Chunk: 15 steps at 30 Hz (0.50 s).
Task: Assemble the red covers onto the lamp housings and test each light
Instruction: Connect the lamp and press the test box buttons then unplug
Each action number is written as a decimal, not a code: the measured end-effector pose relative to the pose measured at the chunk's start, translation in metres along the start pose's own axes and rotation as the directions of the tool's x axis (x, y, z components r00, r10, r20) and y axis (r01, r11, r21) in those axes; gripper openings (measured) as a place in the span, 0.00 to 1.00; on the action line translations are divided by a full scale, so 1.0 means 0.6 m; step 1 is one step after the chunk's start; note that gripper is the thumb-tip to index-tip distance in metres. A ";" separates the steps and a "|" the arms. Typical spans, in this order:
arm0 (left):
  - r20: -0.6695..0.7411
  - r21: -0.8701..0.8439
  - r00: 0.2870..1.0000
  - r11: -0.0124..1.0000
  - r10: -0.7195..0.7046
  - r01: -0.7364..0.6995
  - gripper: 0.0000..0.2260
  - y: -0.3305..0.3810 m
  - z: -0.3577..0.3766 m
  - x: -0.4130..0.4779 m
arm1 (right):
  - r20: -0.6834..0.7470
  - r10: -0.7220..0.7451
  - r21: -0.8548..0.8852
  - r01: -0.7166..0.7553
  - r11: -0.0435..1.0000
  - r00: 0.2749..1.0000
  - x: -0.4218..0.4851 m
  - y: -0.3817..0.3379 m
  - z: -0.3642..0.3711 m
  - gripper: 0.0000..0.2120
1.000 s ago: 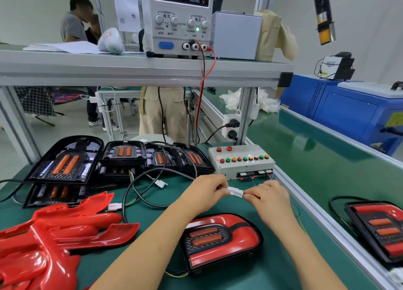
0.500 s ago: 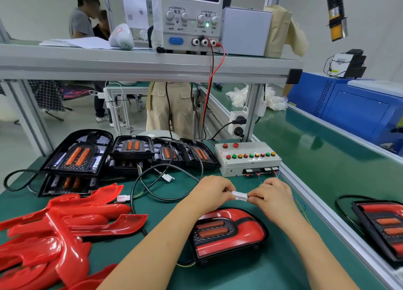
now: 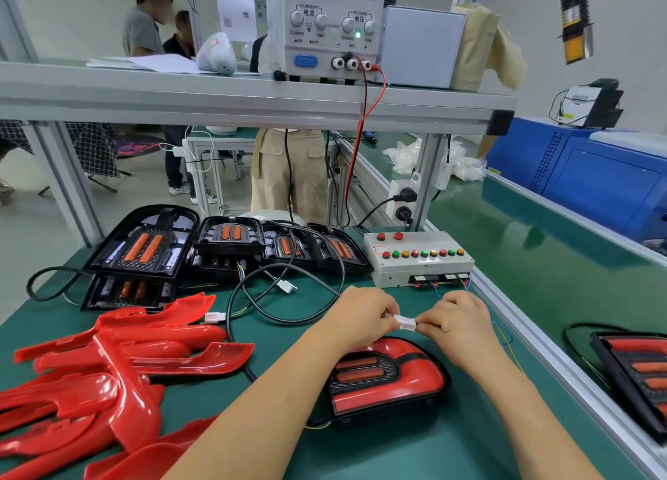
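Just right of the frame's centre, a left hand point(image 3: 364, 317) and a right hand point(image 3: 456, 322) meet fingertip to fingertip, each pinching one end of a small white wire connector point(image 3: 405, 322); whether its two halves are fully mated cannot be told. Directly below the hands lies one assembled lamp point(image 3: 388, 380), its red cover already seated on the black housing, unlit, so its test appears to be just starting. Above the hands sits a grey test box point(image 3: 418, 259) with a row of coloured buttons. In the lower left a heap of loose red covers point(image 3: 108, 367) awaits fitting. Across the middle left stands a row of open black lamp housings point(image 3: 231, 245), not yet covered. At the right edge rests another covered lamp point(image 3: 639, 371), seemingly finished. Most of the work looks still ahead
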<state>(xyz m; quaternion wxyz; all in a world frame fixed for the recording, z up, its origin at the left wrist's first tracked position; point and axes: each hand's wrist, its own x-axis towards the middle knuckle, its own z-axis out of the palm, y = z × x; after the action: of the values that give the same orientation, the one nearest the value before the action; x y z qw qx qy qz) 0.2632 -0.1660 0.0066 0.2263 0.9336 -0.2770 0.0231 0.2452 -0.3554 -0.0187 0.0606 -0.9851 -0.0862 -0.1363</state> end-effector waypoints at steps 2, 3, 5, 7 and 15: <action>-0.001 -0.017 1.000 1.000 0.005 -0.005 0.09 0.004 0.003 -0.001 | 0.019 -0.007 -0.010 0.007 1.000 1.000 0.001 -0.003 -0.001 0.10; 0.000 -0.036 1.000 0.999 -0.003 0.003 0.10 0.004 0.004 -0.002 | 0.029 -0.008 0.005 0.008 1.000 1.000 0.001 -0.005 -0.001 0.10; 0.014 -0.064 1.000 0.998 -0.021 0.021 0.10 0.005 0.006 -0.002 | 0.037 -0.001 0.071 -0.002 0.997 0.999 0.002 -0.007 -0.001 0.10; 0.017 -0.092 0.999 0.995 -0.034 0.036 0.10 0.007 0.005 0.000 | 0.028 0.019 0.170 -0.023 0.985 0.999 0.001 -0.004 -0.002 0.09; 0.016 -0.147 1.000 0.989 -0.015 0.017 0.15 0.000 -0.005 -0.003 | 0.046 0.142 0.113 -0.147 0.983 0.989 0.000 0.018 0.001 0.09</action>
<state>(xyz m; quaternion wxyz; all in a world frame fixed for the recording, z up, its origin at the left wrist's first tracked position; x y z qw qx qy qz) 0.2620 -0.1638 0.0089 0.2928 0.9167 -0.2719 -0.0060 0.2474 -0.3661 -0.0202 0.1258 -0.9859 -0.0234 -0.1077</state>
